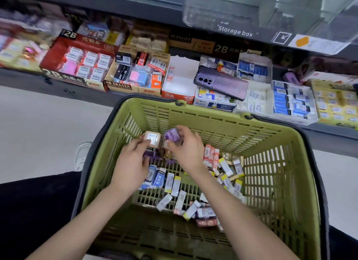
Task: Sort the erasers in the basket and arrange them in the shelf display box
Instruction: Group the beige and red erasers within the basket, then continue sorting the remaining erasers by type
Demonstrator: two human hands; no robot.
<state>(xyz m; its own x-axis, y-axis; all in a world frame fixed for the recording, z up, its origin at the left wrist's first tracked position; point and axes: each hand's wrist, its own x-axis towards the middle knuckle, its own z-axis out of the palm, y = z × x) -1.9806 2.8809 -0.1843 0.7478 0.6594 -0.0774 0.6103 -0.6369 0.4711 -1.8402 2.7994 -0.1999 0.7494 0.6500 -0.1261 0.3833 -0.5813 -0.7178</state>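
Pale grey floor (38,133) extends left of and beneath a dark grey metal shelf (23,79). An olive-green slatted plastic basket (290,182) stands in front of the shelf, its far rim near the shelf edge.

On the shelf, side by side: a red cardboard display box marked 2B (64,76), filled with white-sleeved and pink erasers; a tan cardboard display box marked 4B ERASER (118,86), holding mixed packs; a white cardboard display box (182,73), nearly bare inside.

A clear plastic storage box (222,11) sits on the tier above. A purple smartphone (222,83) lies across boxes further right.

Loose sleeved erasers (174,184) lie scattered over the basket floor. Both hands are inside the basket at its far end. The left hand (131,162) pinches a beige rounded-square eraser with a barcode label (153,138). The right hand (188,149) grips a purple wrapped eraser (171,134). The two erasers are just beside each other.
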